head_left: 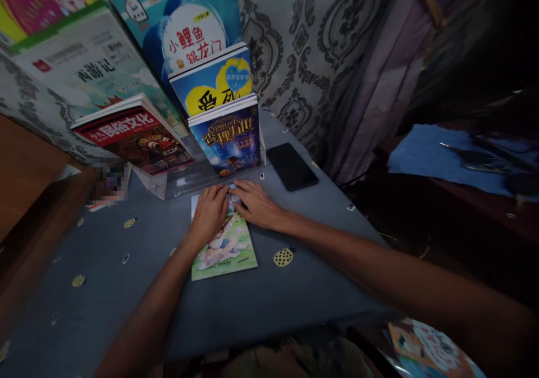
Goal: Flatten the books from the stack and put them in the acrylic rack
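A thin book with a green illustrated cover (229,249) lies flat on the table in front of me. My left hand (209,212) rests flat over its upper left part, fingers stretched toward the far edge. From the right, my right hand (257,205) lies on the book's upper right part with its fingers out. The fingertips of both hands come close together near the top, covering most of the title. Neither hand grips anything.
A clear stand (154,184) holds several books, among them a dark blue paperback (227,139) and a red-topped magazine (138,136). A black phone (292,166) lies to the right. At the left, another person's blurred arm (54,237) reaches in. A blue cloth (442,162) lies far right.
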